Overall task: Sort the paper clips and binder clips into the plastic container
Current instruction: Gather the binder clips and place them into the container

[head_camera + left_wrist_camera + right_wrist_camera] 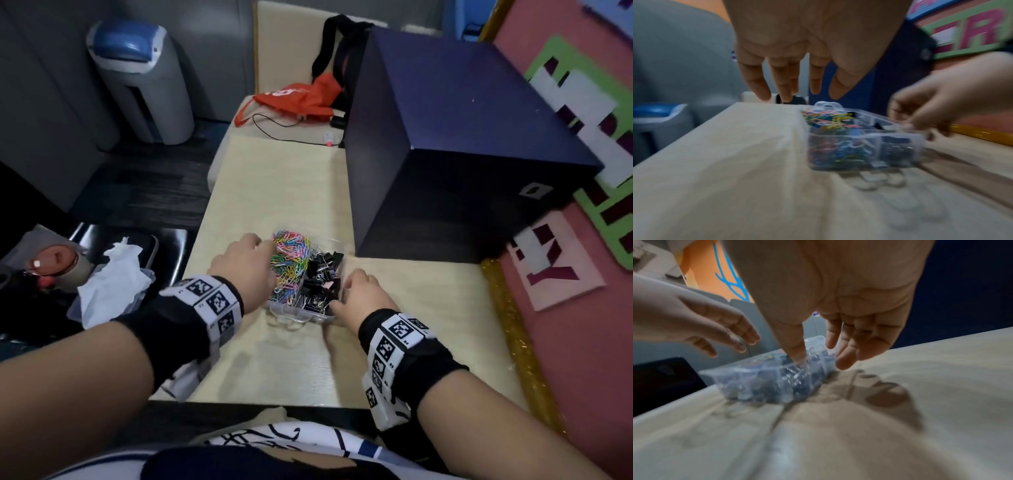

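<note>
The right hand point(363, 294) pinches the near right corner of the container point(301, 313), thumb inside the rim, fingers curled on the outer wall. The left hand point(245, 265) hovers at its left side, fingers straight and spread, holding nothing. On the desk point(274, 370), the container holds paper clips point(291, 260) left, binder clips point(320, 277) right.

A: What furniture is seen?
B: A pale wooden table point(274, 192) is set at centre, with a second tabletop point(291, 51) behind it at 12 o'clock.

A: And the floor?
B: Dark flooring point(137, 185) is shown at 10 o'clock, where a grey bin point(140, 82) is stood against grey panels point(44, 102).

A: The wall?
B: A pink wall point(565, 342) with cut-out letters is seen at 3 o'clock.
</note>
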